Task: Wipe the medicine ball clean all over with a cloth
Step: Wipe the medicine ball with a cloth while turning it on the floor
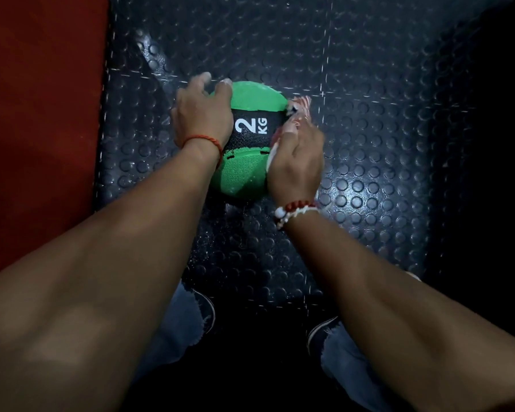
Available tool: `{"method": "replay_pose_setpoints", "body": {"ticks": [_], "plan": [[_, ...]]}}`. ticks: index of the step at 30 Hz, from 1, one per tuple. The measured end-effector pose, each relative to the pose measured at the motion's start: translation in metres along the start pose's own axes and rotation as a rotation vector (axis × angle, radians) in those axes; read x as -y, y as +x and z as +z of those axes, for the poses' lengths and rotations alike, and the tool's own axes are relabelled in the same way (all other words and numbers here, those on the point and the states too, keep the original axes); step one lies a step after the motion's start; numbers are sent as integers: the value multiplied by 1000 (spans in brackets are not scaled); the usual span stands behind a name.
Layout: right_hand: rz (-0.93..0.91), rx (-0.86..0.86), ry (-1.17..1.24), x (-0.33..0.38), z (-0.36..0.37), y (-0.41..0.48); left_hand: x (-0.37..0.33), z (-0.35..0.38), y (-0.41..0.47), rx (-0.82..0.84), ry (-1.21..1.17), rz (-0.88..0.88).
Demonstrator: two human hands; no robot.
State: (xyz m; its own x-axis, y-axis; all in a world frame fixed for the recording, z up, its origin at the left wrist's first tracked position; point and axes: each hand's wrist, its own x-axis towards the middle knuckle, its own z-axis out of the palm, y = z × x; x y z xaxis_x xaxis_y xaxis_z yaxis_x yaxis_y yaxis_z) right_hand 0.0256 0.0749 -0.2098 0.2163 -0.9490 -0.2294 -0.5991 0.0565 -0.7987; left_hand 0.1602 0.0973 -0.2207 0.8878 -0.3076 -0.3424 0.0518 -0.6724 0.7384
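Weight is printed on the medicine ball (250,132) itself: 2 KG, in white on its black band, between two green parts. So the ball is probably rather heavy for its size, and it seems firm, with a grained skin that should give good grip. It lies on the studded black floor (369,173), between the two hands.

The left hand (204,114) holds the ball from one side. Its fingers (225,87) are bent over the far green part, and the palm lies against the black band. The right hand (296,162) is on the opposite side and grips a cloth (301,107) with red and white stripes. The cloth is bunched under the palm and pressed on the ball; one end comes out just beyond the fingertips. This hand is blurred, so how tightly its fingers curl cannot be told exactly.

Being round, the ball will likely roll on the floor when rubbed, so one hand must steady it. A good hold is with spread fingers on the side opposite to the cloth. The underside, below both palms, touches the floor and is hidden; to reach it the ball needs turning.
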Motion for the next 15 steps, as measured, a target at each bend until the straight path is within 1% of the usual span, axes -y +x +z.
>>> {"method": "replay_pose_setpoints", "body": {"ticks": [2, 3, 4, 5, 6, 8, 9, 12, 13, 14, 15], "plan": [[-238, -17, -45, 5, 0, -11, 2, -2, 1, -5, 12, 12], [-306, -5, -65, 6, 0, -9, 3, -3, 2, 2, 7, 5], [-334, 10, -86, 6, 0, -5, 4, -4, 2, 10, 2, -4], [-309, 27, -112, 6, -1, 2, 5, -5, 2, 16, 2, -11], [-233, 50, -130, 7, -1, 11, 5, -5, 2, 17, 0, -12], [-5, 107, -100, 5, -2, 29, 4, -5, 0, 8, -5, -7], [72, 108, -69, 4, -5, 35, 3, -5, -1, 5, -5, -9], [207, 77, 46, 1, -9, 29, 0, -3, -2, 1, 3, -25], [225, 56, 66, -2, -7, 19, -1, -3, -2, 2, 13, -28], [182, 34, 58, -5, -5, 7, -2, -3, -2, -1, 25, -29], [84, 15, 32, -7, -2, -5, -2, -2, -2, -4, 36, -28]]}}
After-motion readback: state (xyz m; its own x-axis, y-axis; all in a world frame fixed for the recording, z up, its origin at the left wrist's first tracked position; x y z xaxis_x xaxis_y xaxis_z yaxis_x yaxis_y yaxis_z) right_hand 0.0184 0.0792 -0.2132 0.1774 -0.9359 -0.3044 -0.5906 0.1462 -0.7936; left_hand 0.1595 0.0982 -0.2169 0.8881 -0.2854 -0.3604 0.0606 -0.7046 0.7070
